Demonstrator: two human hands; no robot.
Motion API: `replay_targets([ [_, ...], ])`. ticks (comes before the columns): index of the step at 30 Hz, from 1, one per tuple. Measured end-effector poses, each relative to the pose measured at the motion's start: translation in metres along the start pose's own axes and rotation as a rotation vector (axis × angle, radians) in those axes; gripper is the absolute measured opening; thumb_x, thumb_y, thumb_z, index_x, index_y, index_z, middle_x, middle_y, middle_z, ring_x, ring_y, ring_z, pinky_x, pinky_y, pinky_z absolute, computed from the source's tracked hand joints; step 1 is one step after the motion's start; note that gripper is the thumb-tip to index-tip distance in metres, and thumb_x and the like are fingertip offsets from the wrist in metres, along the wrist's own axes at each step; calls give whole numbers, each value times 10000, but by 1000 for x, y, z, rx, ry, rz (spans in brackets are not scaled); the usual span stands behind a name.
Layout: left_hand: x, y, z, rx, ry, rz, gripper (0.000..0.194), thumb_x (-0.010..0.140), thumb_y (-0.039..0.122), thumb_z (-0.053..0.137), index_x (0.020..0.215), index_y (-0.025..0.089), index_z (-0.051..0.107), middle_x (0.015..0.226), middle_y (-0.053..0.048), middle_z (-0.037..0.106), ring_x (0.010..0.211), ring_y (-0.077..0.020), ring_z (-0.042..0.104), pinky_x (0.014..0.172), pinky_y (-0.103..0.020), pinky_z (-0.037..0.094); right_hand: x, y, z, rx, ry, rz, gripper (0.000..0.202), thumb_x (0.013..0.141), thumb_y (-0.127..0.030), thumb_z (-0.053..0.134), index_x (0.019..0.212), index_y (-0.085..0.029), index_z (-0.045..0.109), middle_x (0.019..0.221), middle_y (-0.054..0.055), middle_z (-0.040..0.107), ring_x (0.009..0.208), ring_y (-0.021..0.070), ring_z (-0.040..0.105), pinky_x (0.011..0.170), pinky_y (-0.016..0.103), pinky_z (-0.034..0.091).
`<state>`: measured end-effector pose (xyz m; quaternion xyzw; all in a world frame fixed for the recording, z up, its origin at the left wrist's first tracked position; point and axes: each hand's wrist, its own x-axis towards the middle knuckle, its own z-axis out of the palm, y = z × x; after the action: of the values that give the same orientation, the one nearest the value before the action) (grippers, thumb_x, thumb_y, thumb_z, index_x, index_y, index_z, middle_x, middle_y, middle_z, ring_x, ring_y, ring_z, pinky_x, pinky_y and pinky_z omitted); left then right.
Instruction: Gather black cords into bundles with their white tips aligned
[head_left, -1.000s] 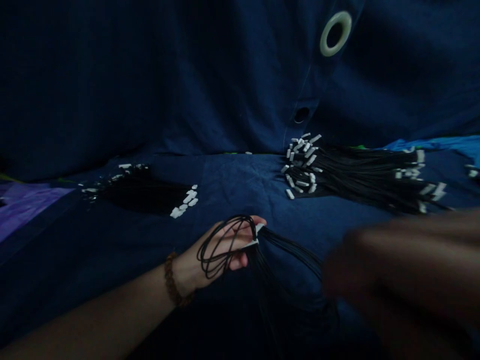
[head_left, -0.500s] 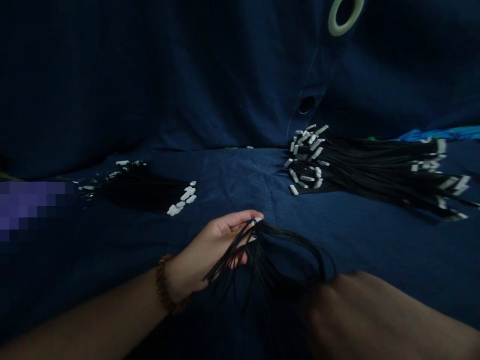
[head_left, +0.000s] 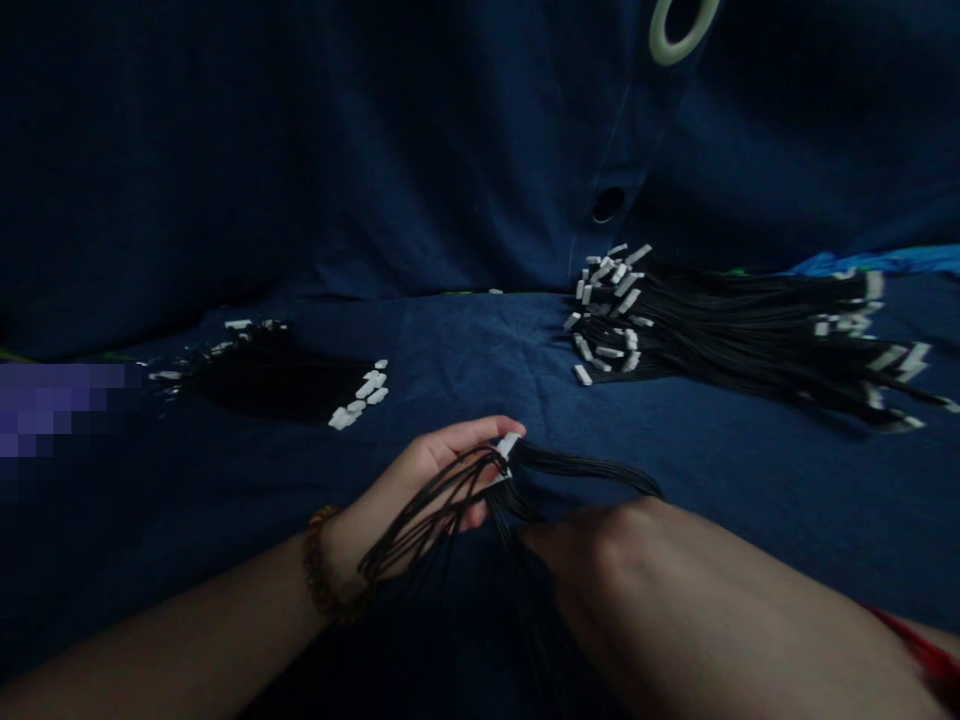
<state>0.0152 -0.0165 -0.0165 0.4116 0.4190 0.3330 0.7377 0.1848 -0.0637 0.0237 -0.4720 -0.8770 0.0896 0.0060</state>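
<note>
"Black wires are fanning back over the left hand, right?"

"Yes, and its fingers are gripping the white connectors just above the blue cloth."

"What's the right hand doing?"

"It's hovering beside the hanging strands; its fingertips are hiding, so I can't tell whether they're pinching any."

"Anything risky?"

"Strands are crossing near the wrist, so a sideways tug could be snarling them; a loosening grip could be letting a connector slip."

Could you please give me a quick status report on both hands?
Left hand holding black cables by white connectors. Right hand at cables, grip unclear.
</note>
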Motion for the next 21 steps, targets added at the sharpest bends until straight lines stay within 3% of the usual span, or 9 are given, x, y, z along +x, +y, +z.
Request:
replay_targets([
  [6, 0, 0, -3, -86, -58, 80, 388, 640, 235, 720, 1012, 208, 615, 674, 44, 526, 408, -16, 492, 333, -85, 305, 15, 5, -2, 262, 4, -35, 226, 789, -175, 468, 616, -183, 614, 594, -7, 613, 440, 76, 496, 414, 187, 291],
  [9, 0, 2, -4, -105, -91, 104, 401, 623, 244, 733, 1005, 199, 618, 651, 46, 520, 394, -24, 493, 320, -90, 312, 16, 3, -1, 330, 43, -18, 223, 787, -183, 460, 610, -181, 596, 577, -21, 593, 427, 60, 462, 419, 178, 279],
  [14, 0, -1, -2, -71, -52, 85, 372, 682, 211, 682, 1043, 210, 592, 610, 47, 521, 405, -33, 490, 340, -99, 327, 11, 8, -14, 327, 35, 36, 161, 766, -151, 477, 678, -186, 608, 610, -18, 592, 450, 65, 480, 423, 167, 302],
  [16, -1, -3, 2, -33, -41, 101, 326, 715, 230, 647, 1035, 208, 588, 614, 37, 535, 399, -36, 475, 330, -105, 301, 12, 17, -22, 458, -46, 72, 199, 752, -111, 473, 855, -209, 612, 583, -39, 578, 434, 64, 496, 403, 145, 319],
  [18, -4, -4, 7, 11, -42, 105, 285, 734, 242, 624, 1015, 202, 595, 626, 26, 542, 408, -39, 465, 330, -112, 279, 14, 25, -29, 706, -213, 94, 322, 758, -79, 436, 1027, -218, 546, 588, -54, 569, 445, 67, 524, 405, 127, 366],
  [21, -8, -3, 13, 22, -1, 67, 235, 746, 216, 614, 980, 193, 616, 610, 34, 509, 423, -26, 437, 363, -112, 283, 12, 28, -27, 972, -436, 141, 322, 753, -18, 368, 983, -192, 511, 621, -55, 563, 478, 61, 546, 426, 121, 413],
])
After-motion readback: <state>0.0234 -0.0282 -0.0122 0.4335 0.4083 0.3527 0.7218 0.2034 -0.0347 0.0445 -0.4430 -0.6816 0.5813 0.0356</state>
